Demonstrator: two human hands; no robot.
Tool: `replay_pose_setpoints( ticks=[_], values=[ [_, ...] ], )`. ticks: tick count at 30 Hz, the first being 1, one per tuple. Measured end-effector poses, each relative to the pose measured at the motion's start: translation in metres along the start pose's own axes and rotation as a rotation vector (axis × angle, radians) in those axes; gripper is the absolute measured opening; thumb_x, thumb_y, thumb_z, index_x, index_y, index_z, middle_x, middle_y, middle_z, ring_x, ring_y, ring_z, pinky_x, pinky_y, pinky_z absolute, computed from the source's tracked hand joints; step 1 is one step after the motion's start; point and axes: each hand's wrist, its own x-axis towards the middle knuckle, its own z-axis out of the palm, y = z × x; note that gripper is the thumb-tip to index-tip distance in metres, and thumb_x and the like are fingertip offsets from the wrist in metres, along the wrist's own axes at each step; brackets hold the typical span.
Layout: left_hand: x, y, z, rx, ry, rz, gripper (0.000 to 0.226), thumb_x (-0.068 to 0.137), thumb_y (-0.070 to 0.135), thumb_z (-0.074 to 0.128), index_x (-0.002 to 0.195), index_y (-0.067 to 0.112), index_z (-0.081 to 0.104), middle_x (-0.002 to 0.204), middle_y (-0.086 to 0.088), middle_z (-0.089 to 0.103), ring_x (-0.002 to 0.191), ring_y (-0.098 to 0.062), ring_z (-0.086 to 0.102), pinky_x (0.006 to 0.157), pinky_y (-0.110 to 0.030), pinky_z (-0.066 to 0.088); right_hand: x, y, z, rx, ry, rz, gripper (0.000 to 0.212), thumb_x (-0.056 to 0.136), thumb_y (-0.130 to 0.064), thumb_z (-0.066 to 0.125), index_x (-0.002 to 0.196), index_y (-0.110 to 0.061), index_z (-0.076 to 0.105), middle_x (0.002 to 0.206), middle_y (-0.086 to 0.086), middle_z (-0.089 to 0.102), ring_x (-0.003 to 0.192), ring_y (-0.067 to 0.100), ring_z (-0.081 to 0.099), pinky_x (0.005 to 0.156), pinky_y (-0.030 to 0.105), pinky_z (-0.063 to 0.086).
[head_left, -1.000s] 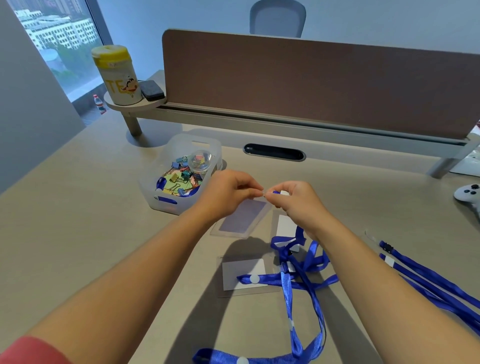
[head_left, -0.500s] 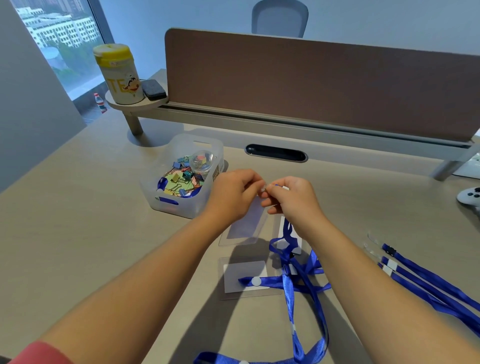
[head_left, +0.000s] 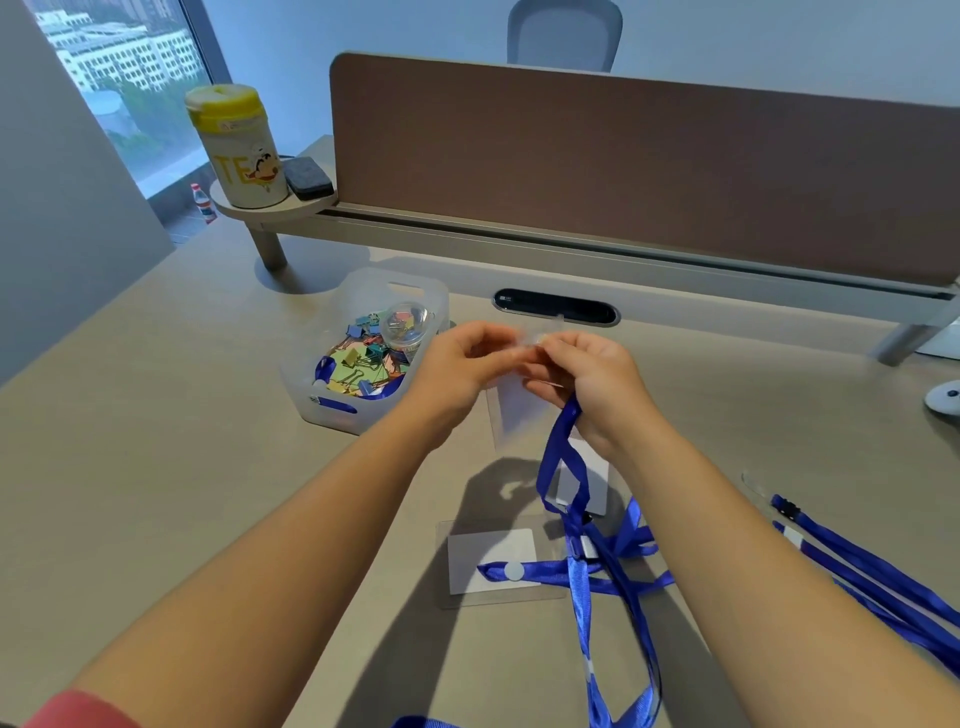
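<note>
**Pinching at the badge holder's top edge**

Fingertips together! The left hand (head_left: 462, 364) pinched the top of the clear badge holder (head_left: 511, 410). The right hand (head_left: 587, 379) met it there, fingers clenched round the end of the blue lanyard (head_left: 558, 452). The holder hung upright in the air above the middle of the desk (head_left: 156, 441). The lanyard trailed down towards the near edge, crossing a second badge holder (head_left: 493, 561) lying flat. A clear bin (head_left: 363, 358) of binder clips sat just left of the hands, and spare lanyards (head_left: 857, 566) lay by the right edge.
</note>
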Motion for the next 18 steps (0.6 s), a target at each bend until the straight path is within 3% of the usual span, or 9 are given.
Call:
replay_pose_setpoints(
  ticks=[2, 5, 8, 11, 14, 18],
  values=[
    [0.001, 0.001, -0.001, 0.046, -0.01, 0.044, 0.027, 0.082, 0.003, 0.056, 0.109, 0.002, 0.055, 0.093, -0.002, 0.06, 0.091, -0.015, 0.057, 0.08, -0.022, 0.049, 0.003, -0.01, 0.0, 0.087, -0.014, 0.022, 0.023, 0.094, -0.009, 0.043, 0.075, -0.01, 0.056, 0.071, 0.006, 0.06, 0.063, 0.014, 0.06, 0.055, 0.015, 0.055],
    [0.005, 0.003, -0.005, 0.133, 0.022, 0.114, 0.022, 0.084, 0.008, 0.055, 0.105, 0.005, 0.058, 0.099, -0.011, 0.063, 0.097, -0.023, 0.06, 0.088, -0.036, 0.05, 0.009, -0.022, 0.001, 0.064, -0.032, 0.015, 0.023, 0.094, -0.009, 0.043, 0.076, -0.01, 0.057, 0.066, 0.004, 0.062, 0.057, 0.011, 0.062, 0.052, 0.017, 0.055],
    [0.009, 0.009, -0.01, 0.224, 0.126, 0.214, 0.021, 0.086, 0.011, 0.053, 0.105, 0.005, 0.061, 0.104, -0.018, 0.066, 0.097, -0.024, 0.061, 0.086, -0.038, 0.052, 0.016, -0.034, 0.004, 0.069, -0.073, 0.007, 0.02, 0.094, -0.01, 0.045, 0.078, -0.008, 0.058, 0.052, -0.003, 0.067, 0.047, 0.006, 0.066, 0.049, 0.017, 0.056],
    [0.012, 0.02, -0.013, 0.326, 0.286, 0.357, 0.022, 0.086, 0.013, 0.054, 0.105, 0.004, 0.061, 0.098, -0.013, 0.066, 0.089, -0.02, 0.058, 0.072, -0.026, 0.051, 0.021, -0.05, 0.011, -0.028, -0.076, -0.04, 0.02, 0.092, -0.011, 0.047, 0.077, -0.008, 0.058, 0.049, -0.005, 0.066, 0.038, 0.003, 0.059, 0.039, 0.013, 0.048],
    [0.018, 0.031, -0.021, 0.443, 0.451, 0.485, 0.021, 0.087, 0.013, 0.053, 0.104, 0.005, 0.061, 0.099, -0.015, 0.066, 0.085, -0.013, 0.051, 0.063, -0.015, 0.042, 0.026, -0.067, 0.021, -0.145, -0.062, -0.097, 0.023, 0.091, -0.012, 0.05, 0.068, -0.01, 0.056, 0.056, -0.001, 0.057, 0.03, 0.002, 0.038, 0.033, 0.012, 0.031],
    [0.023, 0.052, -0.037, 0.669, 0.521, 0.658, 0.027, 0.088, 0.021, 0.045, 0.099, 0.003, 0.063, 0.093, -0.02, 0.068, 0.078, -0.015, 0.051, 0.061, -0.008, 0.032, 0.025, -0.09, 0.036, -0.396, -0.03, -0.172, 0.024, 0.088, -0.018, 0.055, 0.065, -0.012, 0.058, 0.052, 0.0, 0.044, 0.041, 0.007, 0.032, 0.038, 0.015, 0.028]
  ],
)
